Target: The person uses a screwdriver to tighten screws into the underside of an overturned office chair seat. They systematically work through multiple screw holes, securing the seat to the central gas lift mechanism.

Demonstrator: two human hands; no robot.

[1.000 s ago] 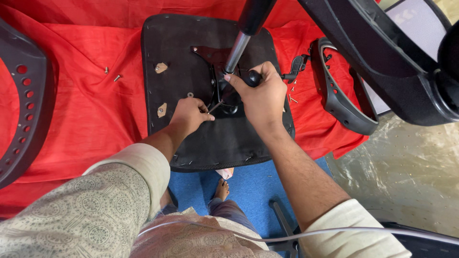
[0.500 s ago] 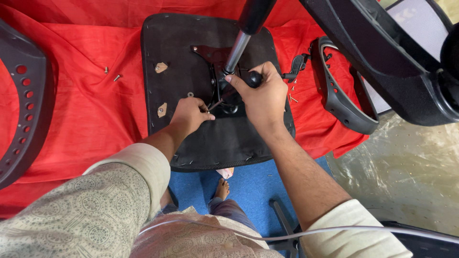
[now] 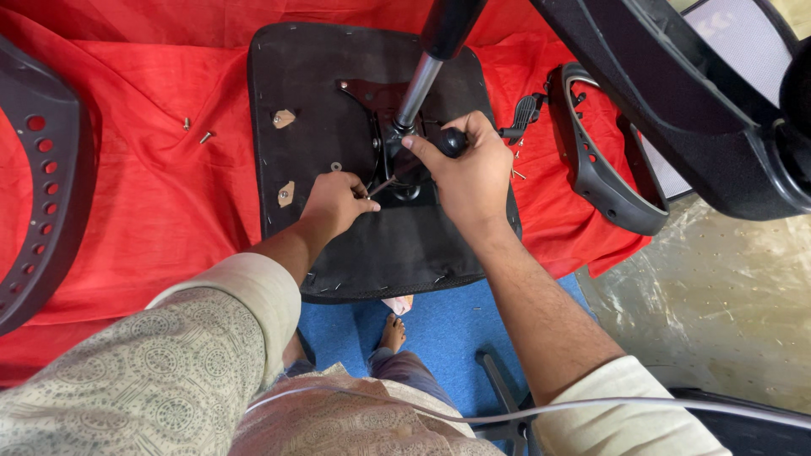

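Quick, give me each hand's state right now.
Left hand: closed, pinching a thin metal tool at the seat's mechanism plate.
Right hand: closed around the black knob of a lever.

Little change is seen across the second. The right hand [image 3: 471, 169] has been shifted slightly along the black knob [image 3: 452, 140] beside the gas-lift column [image 3: 420, 84]; the thumb is now stretched toward the column's foot, and more of the knob's rounded end is exposed past the knuckles. The left hand [image 3: 334, 203] has been drawn a touch nearer the seat's middle, its fingertips pinched on a thin metal tool [image 3: 382, 187] pointing at the mechanism plate [image 3: 380, 97].
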